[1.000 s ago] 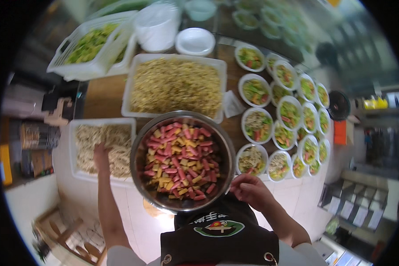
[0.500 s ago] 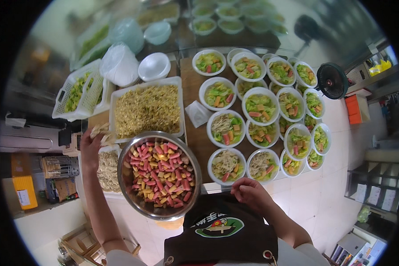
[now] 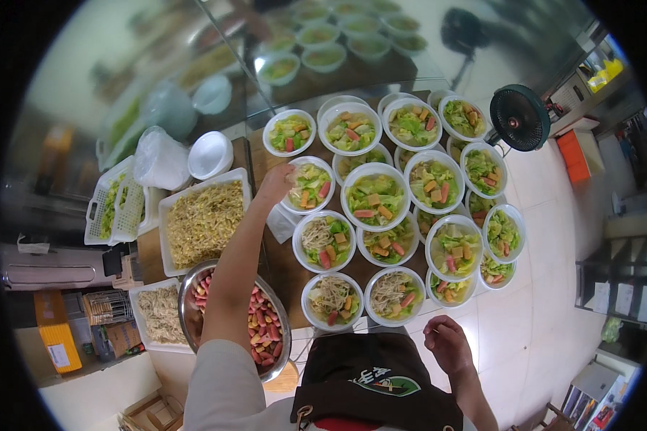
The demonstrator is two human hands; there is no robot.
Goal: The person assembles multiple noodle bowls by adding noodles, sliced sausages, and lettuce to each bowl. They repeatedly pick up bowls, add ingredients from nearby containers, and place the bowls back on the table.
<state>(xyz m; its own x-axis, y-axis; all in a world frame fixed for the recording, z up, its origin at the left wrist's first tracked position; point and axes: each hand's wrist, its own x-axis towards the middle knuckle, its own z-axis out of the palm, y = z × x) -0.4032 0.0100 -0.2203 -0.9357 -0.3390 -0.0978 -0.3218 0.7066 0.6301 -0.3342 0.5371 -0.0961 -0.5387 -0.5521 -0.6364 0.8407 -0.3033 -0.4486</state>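
Observation:
My left hand (image 3: 276, 185) reaches across to the left rim of a white bowl (image 3: 326, 161) of lettuce, sausage pieces and yellow chunks. Its fingers are drawn together, with a bit of pale food strands showing at the tips; the rest is hidden. Just nearer, three bowls carry pale strands on top, one being the front-left bowl (image 3: 333, 301). Beneath my left forearm lies a steel basin (image 3: 283, 316) of pink sausage pieces and yellow chunks, partly covered. A white tray (image 3: 158, 314) of pale strands sits left of it. Low by the front-right bowls, my right hand (image 3: 447, 345) is curled with nothing visible in it.
A tray of bean sprouts (image 3: 203, 223) and a white basket (image 3: 126, 205) of greens stand at the left. Behind are bagged bowls (image 3: 159, 158) and stacked empty bowls (image 3: 210, 155). Filled bowls overlap in layers at right, near a black fan (image 3: 520, 118).
My left hand has swung from beside the strand tray over to a bowl, carrying pale strands. The view has shifted, and my right hand has moved slightly right and down.

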